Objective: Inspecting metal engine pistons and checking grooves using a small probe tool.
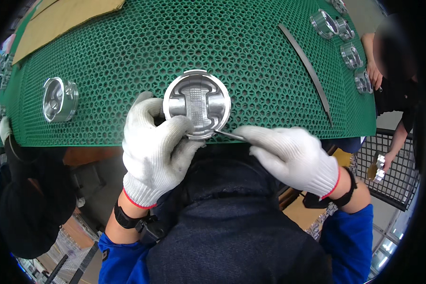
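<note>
A shiny metal engine piston (pixel 197 102) rests at the near edge of the green mat, its hollow underside facing up. My left hand (pixel 157 137), in a white knit glove, grips it by the lower left rim, thumb over the edge. In my right hand (pixel 288 154), gloved alike, a thin grey metal tool (pixel 229 136) is pinched between thumb and forefinger. Its tip meets the piston's lower right rim. The tool's other end is hidden in the glove, so its exact kind does not show.
Another piston (pixel 60 100) sits at the left. A curved grey strip (pixel 310 71) lies right of centre on the green mat (pixel 260 61). Several pistons (pixel 351 56) stand at the far right beside a co-worker's hand (pixel 375 75). Cardboard (pixel 66 23) covers the far left corner. Another person (pixel 28 199) is at the left.
</note>
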Available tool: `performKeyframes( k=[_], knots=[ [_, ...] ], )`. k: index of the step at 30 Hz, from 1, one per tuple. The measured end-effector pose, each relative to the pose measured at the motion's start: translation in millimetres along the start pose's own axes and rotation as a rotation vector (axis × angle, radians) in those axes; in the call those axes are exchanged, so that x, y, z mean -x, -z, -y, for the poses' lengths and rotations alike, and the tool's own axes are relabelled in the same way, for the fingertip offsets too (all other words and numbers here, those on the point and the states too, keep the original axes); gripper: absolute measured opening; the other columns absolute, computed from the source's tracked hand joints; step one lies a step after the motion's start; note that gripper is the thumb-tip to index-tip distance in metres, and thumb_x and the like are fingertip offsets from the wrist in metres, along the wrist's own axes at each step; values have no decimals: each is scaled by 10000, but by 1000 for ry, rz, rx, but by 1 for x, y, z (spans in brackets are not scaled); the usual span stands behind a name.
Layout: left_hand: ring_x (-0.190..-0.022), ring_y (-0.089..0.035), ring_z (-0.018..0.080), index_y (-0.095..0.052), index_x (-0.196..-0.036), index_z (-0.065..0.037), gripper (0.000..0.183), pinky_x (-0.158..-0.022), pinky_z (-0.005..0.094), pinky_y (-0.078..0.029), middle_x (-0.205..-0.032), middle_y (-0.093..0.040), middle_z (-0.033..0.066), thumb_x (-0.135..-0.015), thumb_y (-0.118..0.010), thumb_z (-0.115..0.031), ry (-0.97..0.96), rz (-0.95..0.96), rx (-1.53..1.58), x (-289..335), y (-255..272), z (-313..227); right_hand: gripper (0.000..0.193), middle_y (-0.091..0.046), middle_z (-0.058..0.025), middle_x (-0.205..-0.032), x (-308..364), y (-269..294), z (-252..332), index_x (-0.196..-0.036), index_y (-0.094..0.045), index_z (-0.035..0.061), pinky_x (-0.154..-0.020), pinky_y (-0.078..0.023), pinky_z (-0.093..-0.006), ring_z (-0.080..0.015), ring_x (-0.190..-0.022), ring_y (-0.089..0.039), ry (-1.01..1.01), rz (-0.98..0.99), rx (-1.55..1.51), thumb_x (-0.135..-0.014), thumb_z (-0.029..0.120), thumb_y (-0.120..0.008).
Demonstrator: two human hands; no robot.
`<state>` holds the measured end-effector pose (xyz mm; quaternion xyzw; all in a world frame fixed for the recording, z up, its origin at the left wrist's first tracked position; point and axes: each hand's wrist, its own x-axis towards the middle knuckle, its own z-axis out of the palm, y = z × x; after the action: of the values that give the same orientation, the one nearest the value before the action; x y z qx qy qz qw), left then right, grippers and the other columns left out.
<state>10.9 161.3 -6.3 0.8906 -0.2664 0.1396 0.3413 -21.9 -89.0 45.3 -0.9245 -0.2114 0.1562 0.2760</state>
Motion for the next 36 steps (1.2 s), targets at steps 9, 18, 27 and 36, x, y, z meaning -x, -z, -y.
performKeyframes(
  k=[9, 18, 27, 36],
  knots=[
    [-1129, -590, 375, -610, -1101, 38, 308, -951, 427, -495, -1224, -553, 215, -798, -646, 82, 104, -163, -99, 17, 25, 43, 384, -728, -156, -1143, -10, -1, 6, -1339, -620, 87, -953, -550, -394, -292, -1034, -716, 2, 108, -770, -1004, 256, -536],
    [-1142, -596, 368, -608, -1199, -18, 361, -932, 430, -516, -1299, -545, 211, -857, -723, -40, 243, -262, -382, 35, 77, 149, 511, -687, -182, -1270, -22, 98, -147, -1397, -563, 78, -976, -535, -356, -285, -1117, -686, -282, -773, -78, -928, 276, -610],
    [-1334, -487, 467, -572, -1309, -29, 436, -1084, 534, -426, -1485, -432, 275, -954, -673, -263, 95, -241, -394, 32, 63, 60, 391, -721, -215, -1041, -57, 138, -196, -1201, -647, 61, -822, -547, -426, -367, -949, -706, -559, -647, -60, -917, 324, -597],
    [-1132, -601, 435, -639, -1260, -72, 516, -1008, 509, -488, -1257, -606, 235, -798, -763, -265, -52, -185, -59, 20, 5, 1, 288, -707, -201, -934, -65, 21, -8, -1138, -574, 86, -695, -576, -492, -409, -791, -701, -59, -20, -108, -972, 320, -546]
  ],
)
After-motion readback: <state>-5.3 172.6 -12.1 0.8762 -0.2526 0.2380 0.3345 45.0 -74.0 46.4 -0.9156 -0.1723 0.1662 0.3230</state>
